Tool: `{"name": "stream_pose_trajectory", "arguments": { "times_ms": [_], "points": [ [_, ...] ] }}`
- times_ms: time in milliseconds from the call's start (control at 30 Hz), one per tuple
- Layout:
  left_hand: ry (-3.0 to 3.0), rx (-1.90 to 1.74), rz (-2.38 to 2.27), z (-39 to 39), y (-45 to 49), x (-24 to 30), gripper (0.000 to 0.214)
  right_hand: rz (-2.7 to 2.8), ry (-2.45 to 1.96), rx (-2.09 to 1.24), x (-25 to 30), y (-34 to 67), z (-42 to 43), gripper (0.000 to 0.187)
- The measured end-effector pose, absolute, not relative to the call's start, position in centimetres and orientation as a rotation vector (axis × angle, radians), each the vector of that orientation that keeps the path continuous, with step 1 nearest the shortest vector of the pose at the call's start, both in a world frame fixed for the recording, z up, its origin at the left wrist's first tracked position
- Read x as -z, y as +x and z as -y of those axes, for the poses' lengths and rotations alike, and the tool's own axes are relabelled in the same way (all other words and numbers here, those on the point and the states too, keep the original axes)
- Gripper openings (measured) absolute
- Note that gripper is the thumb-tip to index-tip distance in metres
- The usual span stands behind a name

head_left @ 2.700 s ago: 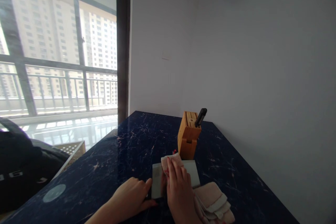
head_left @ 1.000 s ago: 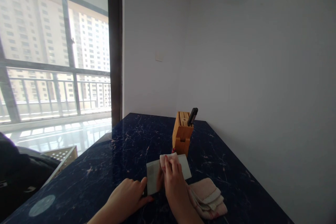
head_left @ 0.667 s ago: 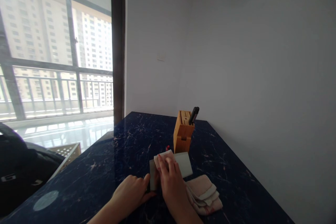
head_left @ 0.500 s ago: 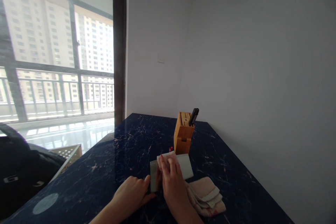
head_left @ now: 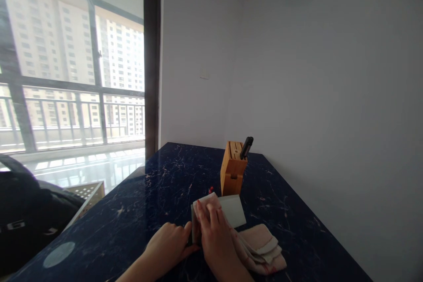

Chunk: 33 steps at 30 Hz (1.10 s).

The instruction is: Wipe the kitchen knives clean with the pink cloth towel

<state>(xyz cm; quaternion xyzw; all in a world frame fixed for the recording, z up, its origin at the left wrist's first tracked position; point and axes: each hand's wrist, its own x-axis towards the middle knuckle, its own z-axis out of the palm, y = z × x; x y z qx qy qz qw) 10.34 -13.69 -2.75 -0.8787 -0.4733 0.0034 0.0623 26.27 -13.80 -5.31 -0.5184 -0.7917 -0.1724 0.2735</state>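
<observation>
A broad, shiny, rectangular blade, apparently a cleaver's (head_left: 234, 210), lies in front of the knife block. My left hand (head_left: 170, 240) is closed at its left end, with the handle hidden inside the grip. Across the middle of the blade, my right hand (head_left: 213, 229) presses a pale pink cloth (head_left: 206, 200) with its fingers laid over it. The cloth seems to run on under that hand to the folded, red-marked part (head_left: 261, 242) at the right.
A wooden knife block (head_left: 233, 172) holds a black-handled knife (head_left: 246, 146). A small red item (head_left: 210, 190) shows just behind the cloth. The dark blue marbled table (head_left: 178, 176) bears a pale round mark (head_left: 59, 254). A black bag (head_left: 29, 216) stands beyond its left edge.
My right hand has slid the cloth slightly left along the blade, baring more of its right part. The left hand keeps its grip. The whole view has shifted a little.
</observation>
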Motion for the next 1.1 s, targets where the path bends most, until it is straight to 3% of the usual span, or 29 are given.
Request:
{"name": "stream_pose_trajectory", "arguments": {
  "times_ms": [500, 733, 933, 1100],
  "points": [
    [-2.682, -0.009, 1.472, 13.6, 10.1, 2.6, 0.051, 2.181, -1.385, 0.427, 5.6, 26.3, 14.2, 0.065],
    [-2.678, 0.009, 1.418, 13.7, 10.1, 2.5, 0.05, 2.069, -1.509, 0.426, 5.7, 26.7, 13.2, 0.049],
    [-2.677, 0.001, 1.404, 13.7, 10.1, 2.6, 0.048, 2.202, -1.389, 0.321, 4.6, 25.8, 14.5, 0.062],
    [-2.668, 0.006, 1.43, 13.8, 10.1, 2.3, 0.048, 2.097, -1.587, 0.358, 3.4, 26.2, 14.7, 0.062]
  ]
}}
